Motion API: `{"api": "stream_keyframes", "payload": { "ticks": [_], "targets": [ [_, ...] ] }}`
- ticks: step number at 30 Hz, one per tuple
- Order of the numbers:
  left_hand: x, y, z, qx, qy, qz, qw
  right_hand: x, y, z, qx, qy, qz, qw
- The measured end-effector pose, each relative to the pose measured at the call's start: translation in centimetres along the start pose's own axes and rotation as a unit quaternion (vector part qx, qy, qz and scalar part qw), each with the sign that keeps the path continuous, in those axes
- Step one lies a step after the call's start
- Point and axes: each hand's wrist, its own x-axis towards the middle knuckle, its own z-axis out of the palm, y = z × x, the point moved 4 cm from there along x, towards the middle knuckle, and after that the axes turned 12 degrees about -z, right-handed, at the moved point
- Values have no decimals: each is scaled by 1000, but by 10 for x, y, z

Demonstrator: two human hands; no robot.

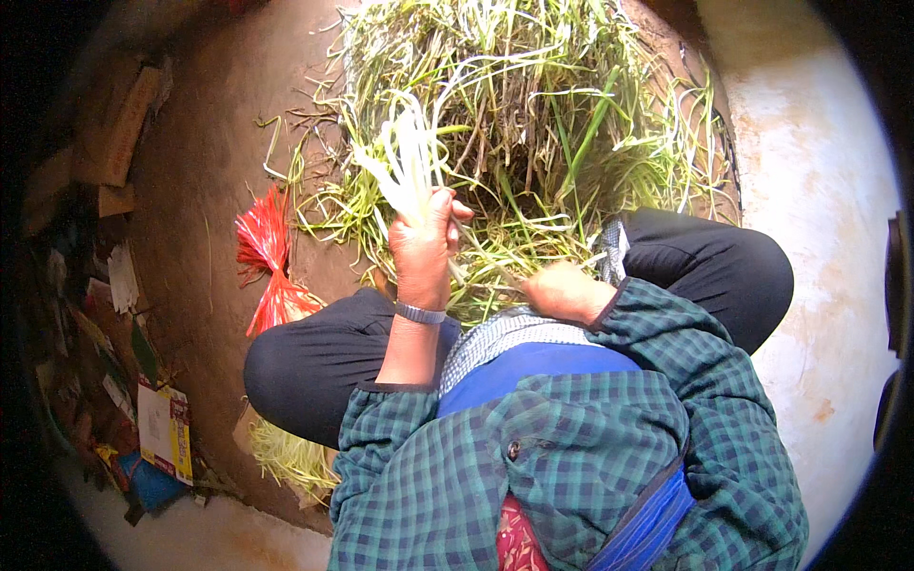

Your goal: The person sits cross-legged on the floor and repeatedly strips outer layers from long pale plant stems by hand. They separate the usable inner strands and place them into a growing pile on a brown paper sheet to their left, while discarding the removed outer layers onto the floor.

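Observation:
My left hand [424,243] is raised over the left side of my lap, its fingers wrapped round a bunch of pale, chive-like stalks [405,152]. The white ends of the bunch point up and away from me, overexposed in the light. Low at my lap, my right hand [564,291] is closed, and a thin strand seems to run from its fingers; what it grips is too blurred to name. Just ahead of both hands lies a large heap of green and yellowed stalks [519,105], with loose ones spilling onto a checked cloth [514,333] across my lap.
A bundle of red plastic strips [271,257] lies on the brown floor [200,219] left of my knee. Cut pale greens [290,457] sit beside my left thigh. Cardboard and scraps [162,428] line the far left. A whitish wall or floor strip [819,190] runs along the right.

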Motion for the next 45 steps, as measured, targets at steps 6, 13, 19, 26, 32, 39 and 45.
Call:
{"api": "stream_keyframes", "payload": {
  "ticks": [6, 13, 19, 26, 32, 39, 45],
  "targets": [
    [-8, 2, -8, -34, -28, -6, 999, -10, 12, -10, 88, 65, -7, 994],
    [-29, -11, -6, -14, -55, -63, 996, 4, 33, -122, 221, 525, -15, 822],
    [-32, -14, -4, 3, -48, -73, 996, 47, 39, -140, 503, 473, 34, 723],
    [-54, -33, -1, -5, -108, -176, 978, 17, 108, -133, 542, 567, 59, 618],
    [-61, -35, 5, 56, -180, -226, 956, -23, 163, -107, 476, 678, 185, 530],
    [-59, 47, -16, -86, -94, 3, 992, 46, 60, -35, -31, 333, 79, 939],
    [-71, 124, -69, -388, -121, 221, 887, 53, 48, -37, 96, 172, 33, 980]
  ]
}}
